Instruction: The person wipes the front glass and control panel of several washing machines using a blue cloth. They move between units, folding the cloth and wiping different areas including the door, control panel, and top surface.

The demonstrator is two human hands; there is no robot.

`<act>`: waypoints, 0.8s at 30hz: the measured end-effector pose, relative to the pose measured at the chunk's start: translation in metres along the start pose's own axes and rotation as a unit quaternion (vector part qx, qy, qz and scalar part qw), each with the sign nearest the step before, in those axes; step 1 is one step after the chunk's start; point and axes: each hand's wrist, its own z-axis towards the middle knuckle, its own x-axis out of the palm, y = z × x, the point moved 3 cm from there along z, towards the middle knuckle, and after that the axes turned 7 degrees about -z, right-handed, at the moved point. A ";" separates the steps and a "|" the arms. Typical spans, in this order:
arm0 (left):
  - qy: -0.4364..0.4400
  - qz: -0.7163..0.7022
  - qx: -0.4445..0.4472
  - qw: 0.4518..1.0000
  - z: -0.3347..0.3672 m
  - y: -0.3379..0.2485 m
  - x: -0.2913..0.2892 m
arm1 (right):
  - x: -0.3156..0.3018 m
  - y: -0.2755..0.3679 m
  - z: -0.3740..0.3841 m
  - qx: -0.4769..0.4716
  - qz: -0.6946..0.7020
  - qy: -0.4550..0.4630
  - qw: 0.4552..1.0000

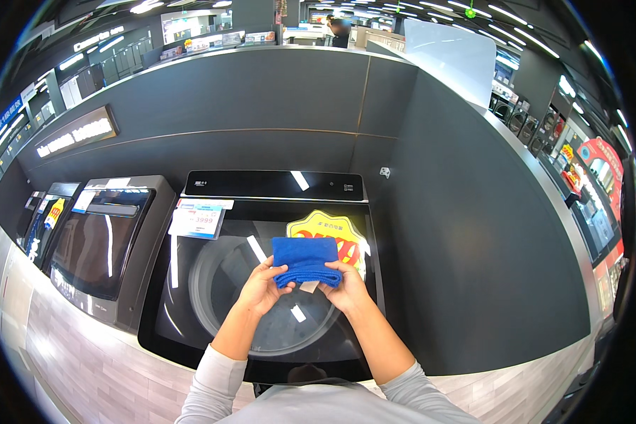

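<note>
I saw the left hand [263, 288] and right hand [347, 288] pinching the blue cloth [305, 251], its long axis spanning the grip, most lying just beyond.

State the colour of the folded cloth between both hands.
Plain blue: the folded rectangular fabric cloth shows best in the head view.

— Centre frame, the blue cloth [305, 253] covers part of the yellow sign [321, 225]!
— And at the lower edge, both grey sleeves [215, 381] run out of the picture!
— Top of frame: a distant person [340, 34], head blurred, legs hidden behind the partition [261, 92]!
— Control panel [268, 186], above centre: markings too small to read!
</note>
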 end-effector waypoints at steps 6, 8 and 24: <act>-0.010 -0.124 -0.007 0.992 0.002 0.002 -0.004 | 0.004 -0.001 -0.001 -0.027 0.039 0.024 0.999; 0.010 -0.155 -0.009 0.988 0.003 0.002 -0.004 | 0.004 -0.001 -0.001 -0.044 0.046 0.041 0.997; -0.030 0.162 0.123 0.979 -0.002 -0.005 0.001 | 0.009 0.004 -0.010 -0.191 -0.224 0.050 0.954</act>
